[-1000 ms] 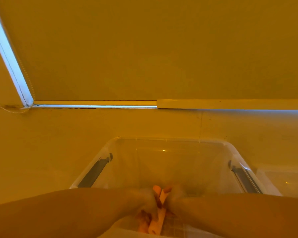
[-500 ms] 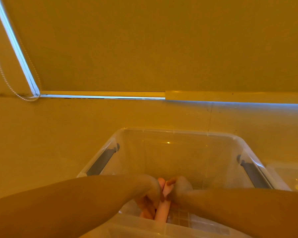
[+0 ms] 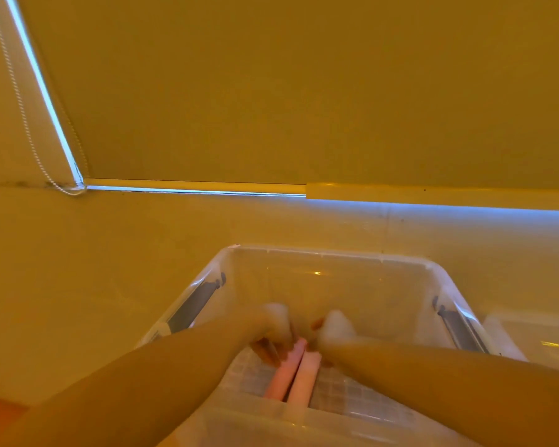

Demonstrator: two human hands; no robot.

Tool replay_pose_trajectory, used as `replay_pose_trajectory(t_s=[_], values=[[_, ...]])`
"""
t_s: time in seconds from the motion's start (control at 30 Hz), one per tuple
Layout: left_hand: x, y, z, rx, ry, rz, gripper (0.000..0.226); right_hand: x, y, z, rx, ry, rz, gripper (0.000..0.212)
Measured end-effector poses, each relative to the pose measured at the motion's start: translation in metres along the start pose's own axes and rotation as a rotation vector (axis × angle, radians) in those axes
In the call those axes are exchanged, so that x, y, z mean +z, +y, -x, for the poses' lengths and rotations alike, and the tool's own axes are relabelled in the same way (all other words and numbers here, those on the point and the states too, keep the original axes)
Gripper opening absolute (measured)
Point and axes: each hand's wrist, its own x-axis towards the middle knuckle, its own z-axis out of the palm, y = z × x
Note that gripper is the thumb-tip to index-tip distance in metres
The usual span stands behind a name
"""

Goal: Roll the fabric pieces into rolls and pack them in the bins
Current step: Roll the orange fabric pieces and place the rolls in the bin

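Both hands reached down into a clear plastic bin (image 3: 333, 256) at six o'clock. The left hand (image 3: 273, 330) and right hand (image 3: 334, 330), blurred, met over two pink fabric rolls (image 3: 292, 371) lying side by side, touching, on the bin's gridded floor.

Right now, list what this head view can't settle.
- Left hand, right hand: motion-blurred; grip on the pink rolls unclear.
- Rolls' near ends: hidden behind the clear bin front wall.
- Second bin: cut off by the right edge and the right forearm.
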Motion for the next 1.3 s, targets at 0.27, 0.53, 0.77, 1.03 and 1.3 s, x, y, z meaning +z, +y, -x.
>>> replay_pose_trajectory(t_s=[0.27, 0.53, 0.77, 1.03, 1.3], values=[[-0.031, 0.018, 0.058, 0.267, 0.338, 0.456, 0.018, -0.057, -0.034, 0.035, -0.046, 0.121, -0.422, 0.032], [0.009, 0.05, 0.15, 0.53, 0.537, 0.677, 0.028, -0.113, -0.023, 0.142, -0.397, 0.232, -0.476, 0.041], [0.075, 0.052, 0.235, 0.649, 0.599, 0.847, 0.032, -0.143, 0.008, 0.245, -0.495, 0.301, -0.587, 0.044], [0.166, 0.01, 0.268, 0.691, 0.648, 0.891, 0.029, -0.117, 0.076, 0.327, -0.596, 0.254, -0.629, 0.042], [0.244, -0.029, 0.242, 0.602, 0.594, 0.795, 0.035, -0.072, 0.165, 0.331, -0.527, 0.221, -0.51, 0.044]])
